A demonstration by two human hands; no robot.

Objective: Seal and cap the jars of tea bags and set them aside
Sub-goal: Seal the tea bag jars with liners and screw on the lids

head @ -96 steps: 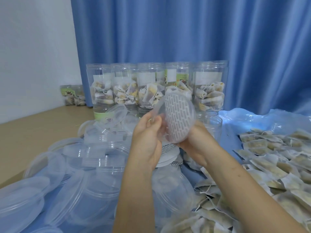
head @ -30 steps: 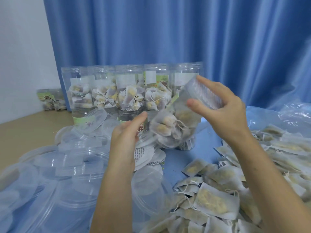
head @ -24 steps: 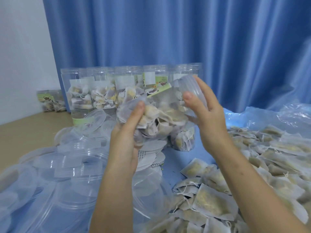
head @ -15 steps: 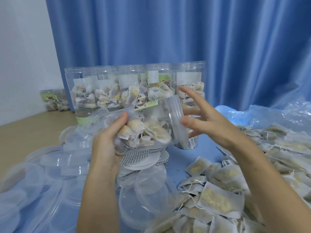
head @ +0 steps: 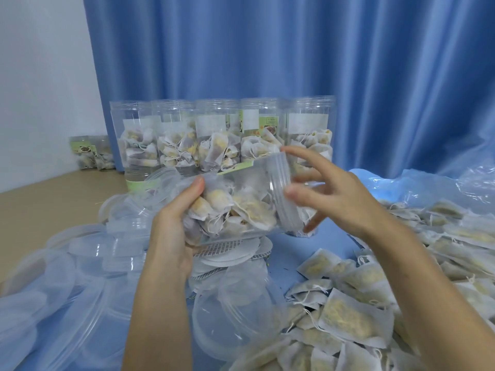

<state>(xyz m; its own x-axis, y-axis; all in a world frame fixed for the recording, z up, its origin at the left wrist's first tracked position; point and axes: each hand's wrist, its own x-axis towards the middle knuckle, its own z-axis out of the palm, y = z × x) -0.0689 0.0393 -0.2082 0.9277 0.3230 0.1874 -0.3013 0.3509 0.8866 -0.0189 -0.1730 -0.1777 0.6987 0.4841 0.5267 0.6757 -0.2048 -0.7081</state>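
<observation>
A person's left hand (head: 171,231) is gripping a clear plastic jar (head: 235,202) of tea bags, holding it on its side above the work surface, thumb lying over the near wall and the remaining fingers hidden behind and beneath the jar. The jar's threaded mouth is pointing toward the right hand (head: 334,194), whose fingers are spread and lightly curved around the rim; whether the fingertips are actually touching the rim or a seal across the opening cannot be made out, since the mouth is turning away from view and the lower fingers are showing only through the plastic. A green label edge is showing along the jar's upper side; its print is illegible.

Beyond both hands, a row of upright jars (head: 214,137) holding tea bags is standing before a blue curtain (head: 267,49); their labels are blurred. Just under the left hand, a stack of white round seal discs (head: 230,255) is lying partly covered by the held jar. Below and to the outside of the left hand, transparent lids (head: 88,263) are overlapping so that their outlines are merging. Under and beyond the right forearm, loose tea bags (head: 348,319) are lying in a heap running out of frame. Far beyond the left hand, two small labelled jars (head: 92,153) are sitting against the wall, too blurred to detail.
</observation>
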